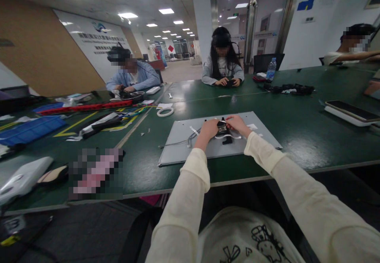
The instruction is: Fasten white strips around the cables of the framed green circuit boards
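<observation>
A flat grey panel [178, 152] lies on the green table in front of me, with a small dark circuit board [221, 129] at its middle. My left hand [209, 128] is closed at the board's left edge, fingertips mostly hidden. From the right, my right hand [236, 123] pinches at the board's upper right corner; what lies between its fingers is too small to make out. A white ribbon cable [231, 136] curves along the board's near side, above a black bracket-like part [227, 140]. Left of my left hand, a grey cable [178, 141] runs off the panel's edge.
A roll of white tape [165, 112] and a small wrench [170, 95] lie beyond the panel to the left. Blue trays [32, 130] and tools crowd the far left. A phone [353, 110] rests on a white box at right. Several people sit around the table.
</observation>
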Demonstrator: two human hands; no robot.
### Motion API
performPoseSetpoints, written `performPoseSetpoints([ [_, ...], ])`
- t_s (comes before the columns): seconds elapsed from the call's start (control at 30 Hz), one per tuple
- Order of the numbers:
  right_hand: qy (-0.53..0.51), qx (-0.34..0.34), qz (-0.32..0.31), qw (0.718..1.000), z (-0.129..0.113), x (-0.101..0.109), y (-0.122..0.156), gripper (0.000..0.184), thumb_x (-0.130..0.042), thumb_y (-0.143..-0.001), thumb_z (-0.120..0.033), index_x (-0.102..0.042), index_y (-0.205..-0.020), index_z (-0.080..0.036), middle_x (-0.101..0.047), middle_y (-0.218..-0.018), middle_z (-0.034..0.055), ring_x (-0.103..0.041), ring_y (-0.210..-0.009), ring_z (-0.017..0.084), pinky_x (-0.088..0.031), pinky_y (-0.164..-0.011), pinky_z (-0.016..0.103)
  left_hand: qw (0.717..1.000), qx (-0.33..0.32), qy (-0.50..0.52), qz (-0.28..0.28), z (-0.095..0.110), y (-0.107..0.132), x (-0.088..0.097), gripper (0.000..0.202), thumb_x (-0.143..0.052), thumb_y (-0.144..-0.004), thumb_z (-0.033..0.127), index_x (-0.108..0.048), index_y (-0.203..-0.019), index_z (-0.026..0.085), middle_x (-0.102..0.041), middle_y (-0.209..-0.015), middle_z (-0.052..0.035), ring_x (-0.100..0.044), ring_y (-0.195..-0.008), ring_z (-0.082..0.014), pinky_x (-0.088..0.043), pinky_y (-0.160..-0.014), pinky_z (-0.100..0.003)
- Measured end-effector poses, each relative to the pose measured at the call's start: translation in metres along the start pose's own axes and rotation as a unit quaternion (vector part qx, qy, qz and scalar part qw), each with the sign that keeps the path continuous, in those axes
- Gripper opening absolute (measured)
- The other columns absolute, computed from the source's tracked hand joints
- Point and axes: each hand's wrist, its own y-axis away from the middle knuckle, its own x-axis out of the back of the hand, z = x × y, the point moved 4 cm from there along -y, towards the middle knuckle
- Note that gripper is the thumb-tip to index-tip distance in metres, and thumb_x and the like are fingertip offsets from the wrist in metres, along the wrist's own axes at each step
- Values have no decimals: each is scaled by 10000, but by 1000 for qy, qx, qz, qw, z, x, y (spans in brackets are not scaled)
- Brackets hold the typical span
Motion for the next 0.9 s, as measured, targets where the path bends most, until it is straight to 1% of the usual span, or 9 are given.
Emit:
performPoseSetpoints([
  [0.1, 35, 13, -1, 999, 0, 1, 0, 144, -578, -814, -141, -627, -948, -119, -601, -609, -9, -541, -493, 63, -347, -415, 128, 1000, 5, 1, -3, 0, 0, 0, 405, -374, -900, 115, -554, -1257, 179, -635, -1233, -115, -593, -1139, -200, -434, -974, -305],
  [0.27, 72, 20, 1, 997, -2, 0, 1, 189, -550, -824, -156, -641, -983, -113, -630, -647, 9, -539, -497, 65, -345, -419, 135, 1000, 15, -2, -1, 0, 1, 1, 398, -373, -897, 125, -561, -1242, 185, -657, -1185, -117, -618, -1086, -222, -457, -931, -336],
  [0.43, 179, 45, 3, 983, -7, 1, 5, 277, -519, -818, -142, -652, -1058, -107, -679, -714, 38, -590, -575, 89, -403, -515, 153, 1000, 30, 4, -4, -1, 1, 2, 407, -373, -900, 133, -545, -1264, 189, -661, -1165, -131, -612, -1092, -224, -456, -924, -340],
  [0.53, 265, 81, -6, 961, -12, 2, 9, 294, -519, -831, -157, -647, -1091, -113, -701, -781, 62, -638, -697, 126, -436, -622, 181, 999, 38, 6, -11, 0, 2, 4, 422, -368, -896, 128, -537, -1277, 191, -657, -1176, -131, -613, -1090, -220, -458, -919, -333],
  [0.63, 357, 134, 4, 924, -17, 4, 15, 296, -528, -857, -199, -632, -1124, -123, -708, -932, 105, -648, -889, 183, -439, -762, 230, 999, 44, 7, -12, 0, 2, 5, 436, -370, -889, 123, -525, -1291, 190, -654, -1185, -132, -608, -1099, -219, -459, -918, -330],
  [0.7, 401, 148, 10, 904, -19, 4, 21, 320, -512, -885, -228, -597, -1178, -131, -691, -1027, 132, -634, -978, 215, -429, -819, 261, 999, 44, 6, -13, 0, 2, 4, 437, -371, -887, 119, -524, -1290, 188, -654, -1185, -132, -609, -1100, -221, -460, -918, -333],
  [0.77, 437, 146, 9, 887, -20, 3, 26, 342, -486, -909, -239, -550, -1230, -140, -675, -1069, 147, -626, -1014, 235, -427, -834, 281, 999, 40, 5, -12, 0, 2, 4, 428, -370, -890, 123, -529, -1282, 188, -654, -1184, -130, -611, -1098, -219, -460, -918, -329],
  [0.9, 505, 137, 9, 852, -23, 0, 35, 356, -442, -943, -259, -478, -1285, -165, -664, -1065, 146, -629, -1006, 261, -440, -810, 309, 999, 36, 4, -7, -1, 0, 1, 411, -365, -902, 143, -533, -1274, 190, -656, -1181, -126, -614, -1093, -213, -460, -918, -319],
])
